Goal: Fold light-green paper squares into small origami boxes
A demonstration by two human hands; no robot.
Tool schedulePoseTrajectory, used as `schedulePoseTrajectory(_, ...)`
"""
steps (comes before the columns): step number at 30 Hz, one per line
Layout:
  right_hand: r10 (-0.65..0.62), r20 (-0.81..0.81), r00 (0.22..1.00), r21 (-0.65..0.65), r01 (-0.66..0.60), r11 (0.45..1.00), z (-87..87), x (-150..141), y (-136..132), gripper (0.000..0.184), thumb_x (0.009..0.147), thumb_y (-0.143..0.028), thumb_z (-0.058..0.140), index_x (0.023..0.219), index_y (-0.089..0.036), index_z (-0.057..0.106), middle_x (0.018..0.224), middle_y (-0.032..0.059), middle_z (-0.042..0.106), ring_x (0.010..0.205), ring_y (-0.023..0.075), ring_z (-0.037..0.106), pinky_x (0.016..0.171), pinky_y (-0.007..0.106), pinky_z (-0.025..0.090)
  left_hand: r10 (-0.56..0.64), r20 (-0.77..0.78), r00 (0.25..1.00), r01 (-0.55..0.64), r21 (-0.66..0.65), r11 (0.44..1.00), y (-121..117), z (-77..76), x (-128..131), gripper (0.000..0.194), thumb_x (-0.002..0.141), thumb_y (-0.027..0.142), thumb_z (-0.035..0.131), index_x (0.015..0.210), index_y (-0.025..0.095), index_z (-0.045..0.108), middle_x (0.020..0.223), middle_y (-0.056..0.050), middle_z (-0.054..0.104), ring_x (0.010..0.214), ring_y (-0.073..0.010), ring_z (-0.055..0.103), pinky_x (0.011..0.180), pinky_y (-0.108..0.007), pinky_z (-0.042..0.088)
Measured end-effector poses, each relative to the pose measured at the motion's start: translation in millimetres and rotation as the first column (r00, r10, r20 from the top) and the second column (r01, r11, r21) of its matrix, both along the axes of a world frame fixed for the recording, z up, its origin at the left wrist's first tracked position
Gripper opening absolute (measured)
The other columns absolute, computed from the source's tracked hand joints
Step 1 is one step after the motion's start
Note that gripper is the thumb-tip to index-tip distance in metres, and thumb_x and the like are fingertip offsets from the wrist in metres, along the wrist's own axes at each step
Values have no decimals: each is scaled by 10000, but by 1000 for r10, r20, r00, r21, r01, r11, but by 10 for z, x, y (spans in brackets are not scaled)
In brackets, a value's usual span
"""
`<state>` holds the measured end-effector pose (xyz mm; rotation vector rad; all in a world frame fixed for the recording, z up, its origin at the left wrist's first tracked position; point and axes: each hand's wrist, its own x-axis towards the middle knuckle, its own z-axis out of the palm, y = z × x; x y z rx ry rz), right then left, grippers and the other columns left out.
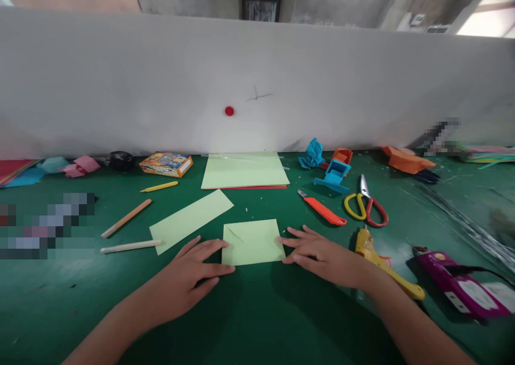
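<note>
A small pale green sheet of paper lies on the green table, with a crease or fold line near its upper left corner. My left hand rests at the sheet's left edge, fingers spread and fingertips touching it. At the right edge is my right hand, also with its fingers apart, the tips touching the paper's side. Left of the sheet lies a longer pale green strip, set at a slant. Neither hand grips anything.
Behind are a stack of pale green paper and a small box. To the right lie an orange-red utility knife, scissors, a yellow glue gun and a purple power strip. Pencils and sticks lie left. A white partition stands behind.
</note>
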<state>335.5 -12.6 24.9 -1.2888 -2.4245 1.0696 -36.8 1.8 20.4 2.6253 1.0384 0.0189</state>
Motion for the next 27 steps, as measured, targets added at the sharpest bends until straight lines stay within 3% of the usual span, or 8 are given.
schedulePoseTrajectory(5, 48, 49, 998, 82, -52, 995, 32, 10, -36, 305, 1035, -391, 504, 1254, -375, 715, 1536, -26, 525, 1532, 301, 287, 1235, 659, 164, 32, 61, 998, -35, 54, 998, -49, 11, 64, 410, 976, 215, 560, 1257, 484, 691, 1514, 29, 507, 1403, -307, 461, 1157, -555, 406)
schedulePoseTrajectory(9, 52, 68, 996, 161, -63, 985, 0, 8, -48, 235, 1003, -345, 553, 1124, -327, 754, 1503, -3, 569, 1501, 294, 352, 1233, 631, 195, 31, 63, 998, -34, 60, 998, -55, 23, 90, 395, 952, 186, 567, 1176, 465, 734, 1478, 19, 530, 1408, -321, 435, 1125, -550, 428)
schedulePoseTrajectory(15, 79, -19, 997, 326, -69, 943, -66, -80, -40, 205, 1001, -276, 535, 1026, -276, 738, 1325, 58, 697, 1314, 249, 561, 1175, 533, 319, 95, 84, 992, -93, -35, 995, -116, 84, 130, 194, 912, 208, 598, 962, 312, 754, 1563, 6, 401, 1469, -340, 330, 1122, -506, 445)
schedulePoseTrajectory(18, 94, -53, 994, 405, -64, 912, -81, -170, -58, 207, 999, -262, 532, 1092, -266, 717, 1298, 73, 706, 1253, 236, 592, 1124, 486, 369, 105, 123, 987, -97, -62, 993, -123, 105, 177, 165, 933, 214, 560, 909, 271, 713, 1518, -22, 440, 1417, -308, 401, 1099, -466, 465)
schedulePoseTrajectory(23, 123, 2, 992, 443, -111, 889, -92, -314, -117, 248, 1005, -271, 536, 1189, -271, 702, 1266, 59, 719, 1219, 234, 588, 1095, 466, 357, 144, 185, 972, -153, 35, 988, 23, 7, 271, 186, 985, 300, 493, 973, 250, 672, 1350, -64, 599, 1259, -274, 552, 1040, -433, 492)
schedulePoseTrajectory(25, 122, 32, 992, 434, -123, 893, -92, -342, -134, 248, 1003, -257, 537, 1188, -266, 701, 1276, 54, 712, 1197, 226, 592, 1084, 458, 351, 153, 157, 976, -167, 75, 983, 116, -52, 310, 208, 962, 327, 537, 1109, 251, 662, 1366, -77, 606, 1277, -290, 551, 1071, -464, 466)
schedulePoseTrajectory(27, 117, 53, 992, 425, -128, 896, -92, -353, -144, 244, 1005, -250, 528, 1177, -259, 701, 1285, 57, 706, 1188, 224, 592, 1067, 452, 353, 136, 97, 986, -145, 97, 985, 206, -78, 355, 407, 930, 332, 586, 1330, 259, 586, 1471, -87, 551, 1358, -316, 499, 1117, -499, 420)
